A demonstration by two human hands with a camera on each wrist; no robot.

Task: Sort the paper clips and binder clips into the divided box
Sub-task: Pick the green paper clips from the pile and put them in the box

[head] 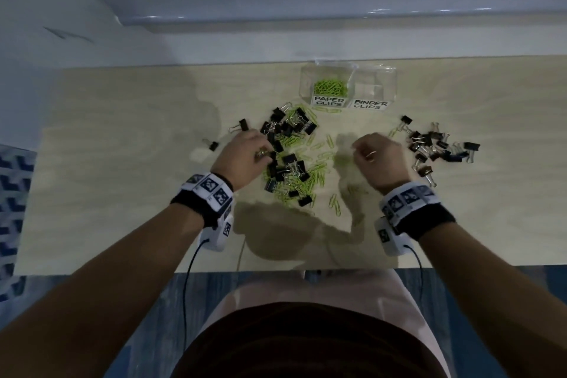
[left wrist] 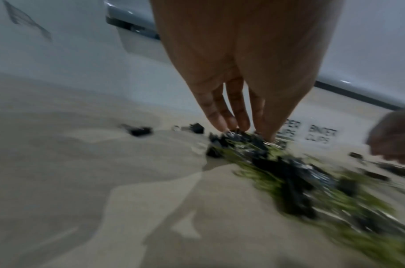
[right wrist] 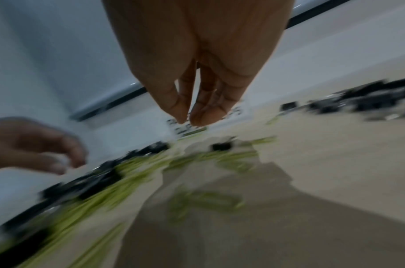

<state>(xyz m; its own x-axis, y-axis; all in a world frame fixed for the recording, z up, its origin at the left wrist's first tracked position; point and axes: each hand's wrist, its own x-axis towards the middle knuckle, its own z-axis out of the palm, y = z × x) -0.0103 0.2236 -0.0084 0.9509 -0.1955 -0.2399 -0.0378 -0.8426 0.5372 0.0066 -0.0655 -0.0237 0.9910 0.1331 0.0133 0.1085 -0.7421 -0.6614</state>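
A pale wood-grain table [head: 107, 163] carries a mixed heap [head: 291, 159] of thin green wire paper clips and black binder clips with silver handles. The left hand [head: 245, 153] reaches down into the heap's left side, fingers [left wrist: 233, 112] straight, tips among the clips; any pinch is hidden. The right hand [head: 379, 159] hovers right of the heap, thumb and fingertips [right wrist: 203, 116] pressed together, apparently holding nothing. A black binder-clip pile [head: 438, 147] lies right. Farthest, the clear divided box [head: 348, 83] holds green clips in its left compartment, before a white wall.
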